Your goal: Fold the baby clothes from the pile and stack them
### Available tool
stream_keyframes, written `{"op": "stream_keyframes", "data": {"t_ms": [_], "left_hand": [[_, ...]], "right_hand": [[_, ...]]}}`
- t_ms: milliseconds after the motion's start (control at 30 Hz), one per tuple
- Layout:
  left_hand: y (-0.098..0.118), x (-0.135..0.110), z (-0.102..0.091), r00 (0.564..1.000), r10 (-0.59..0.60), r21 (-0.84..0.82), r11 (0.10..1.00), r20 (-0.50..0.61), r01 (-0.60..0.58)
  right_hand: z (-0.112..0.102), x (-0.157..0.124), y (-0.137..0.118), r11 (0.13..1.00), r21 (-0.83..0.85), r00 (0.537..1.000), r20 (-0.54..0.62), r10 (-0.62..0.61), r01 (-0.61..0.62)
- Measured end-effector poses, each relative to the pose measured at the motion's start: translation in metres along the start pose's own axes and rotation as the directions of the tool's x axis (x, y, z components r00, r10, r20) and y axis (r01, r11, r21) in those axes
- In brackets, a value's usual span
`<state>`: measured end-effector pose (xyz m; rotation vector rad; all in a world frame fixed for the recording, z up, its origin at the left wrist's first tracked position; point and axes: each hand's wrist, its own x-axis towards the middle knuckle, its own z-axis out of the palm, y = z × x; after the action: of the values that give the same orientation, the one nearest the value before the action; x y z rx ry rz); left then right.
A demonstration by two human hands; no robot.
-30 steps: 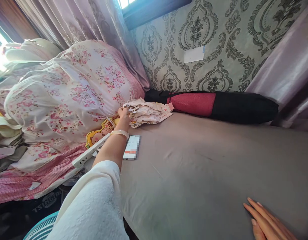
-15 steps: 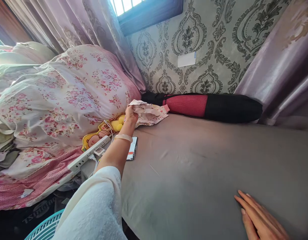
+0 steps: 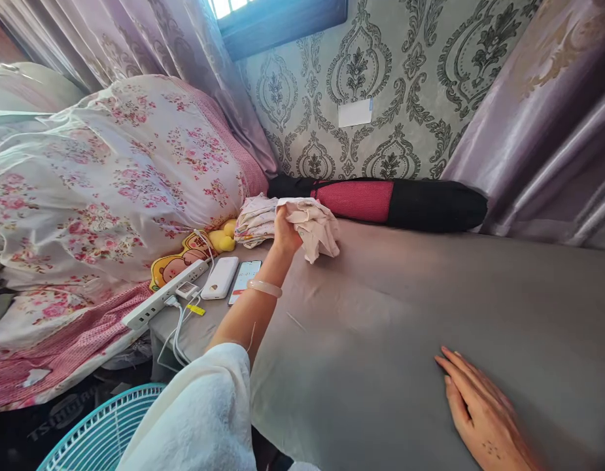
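Stretched out toward the far side of the grey sheet (image 3: 380,314), my left hand (image 3: 286,234) grips a crumpled pale pink garment (image 3: 316,229), its loose folds drooping to the right. Directly left of that hand lies a pile of folded patterned clothes (image 3: 256,219); whether the held garment touches the pile is unclear. My right hand (image 3: 479,405) rests on the sheet at the lower right, fingers extended and nothing held. Below the left wrist are a phone (image 3: 243,278), partly covered by the forearm, and a white power bank (image 3: 220,278).
A white power strip (image 3: 165,294) with plugged-in cables runs along the left edge, beside a yellow cartoon cushion (image 3: 177,265). Floral bedding (image 3: 135,170) is heaped at left. A black and red long bag (image 3: 405,204) lies against the wall. A teal fan guard (image 3: 106,425) stands at lower left.
My left hand has moved right with the garment, and the clothes pile and power bank now show. The view has shifted slightly; my right hand still lies on the sheet.
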<state>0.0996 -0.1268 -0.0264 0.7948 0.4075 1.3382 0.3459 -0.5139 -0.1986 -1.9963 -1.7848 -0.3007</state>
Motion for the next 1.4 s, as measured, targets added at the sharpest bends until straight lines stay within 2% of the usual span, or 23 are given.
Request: {"op": "stream_keyframes", "data": {"t_ms": [133,300,400,533,600,667,800,867,967,1133,1200,1400], "left_hand": [[-0.025,-0.03,0.024,0.986,-0.168,-0.103,0.98,0.017,0.169],[-0.052,-0.065,0.046,0.923,-0.385,-0.193,0.904,0.018,0.381],[-0.067,-0.084,0.055,0.892,-0.451,-0.214,0.868,0.039,0.448],[-0.082,-0.108,0.067,0.86,-0.507,-0.227,0.832,0.06,0.506],[-0.088,-0.12,0.073,0.839,-0.54,-0.237,0.808,0.067,0.54],[-0.093,-0.131,0.08,0.811,-0.578,-0.25,0.775,0.089,0.58],[-0.101,-0.153,0.089,0.731,-0.662,-0.229,0.695,0.168,0.682],[-0.105,-0.161,0.091,0.683,-0.698,-0.177,0.66,0.215,0.73],[-0.109,-0.168,0.09,0.64,-0.718,-0.095,0.642,0.271,0.761],[-0.105,-0.171,0.086,0.568,-0.783,0.061,0.599,0.255,0.798],[-0.1,-0.173,0.085,0.578,-0.786,0.111,0.609,0.221,0.785],[-0.09,-0.181,0.074,0.699,-0.699,0.276,0.709,0.151,0.649]], "right_hand": [[0.0,0.002,0.0,1.0,0.025,1.0,0.002,0.017,-0.017],[-0.001,0.006,0.003,0.993,0.096,0.996,0.054,0.067,-0.072],[-0.014,0.017,-0.001,0.978,0.162,0.984,0.137,0.114,-0.135],[-0.045,0.045,-0.018,0.917,0.284,0.944,0.258,0.208,-0.28],[-0.06,0.062,-0.03,0.889,0.337,0.944,0.22,0.245,-0.309],[-0.07,0.079,-0.041,0.871,0.401,0.958,0.084,0.276,-0.286],[-0.08,0.104,-0.059,0.84,0.521,0.932,-0.211,0.296,-0.149],[-0.082,0.11,-0.066,0.832,0.55,0.915,-0.296,0.275,-0.072],[-0.081,0.114,-0.071,0.824,0.565,0.904,-0.336,0.266,-0.033],[-0.069,0.113,-0.065,0.829,0.552,0.922,-0.268,0.278,-0.089],[-0.062,0.114,-0.059,0.849,0.515,0.933,-0.236,0.274,-0.119],[-0.043,0.121,-0.046,0.881,0.413,0.928,-0.177,0.327,-0.232]]}}
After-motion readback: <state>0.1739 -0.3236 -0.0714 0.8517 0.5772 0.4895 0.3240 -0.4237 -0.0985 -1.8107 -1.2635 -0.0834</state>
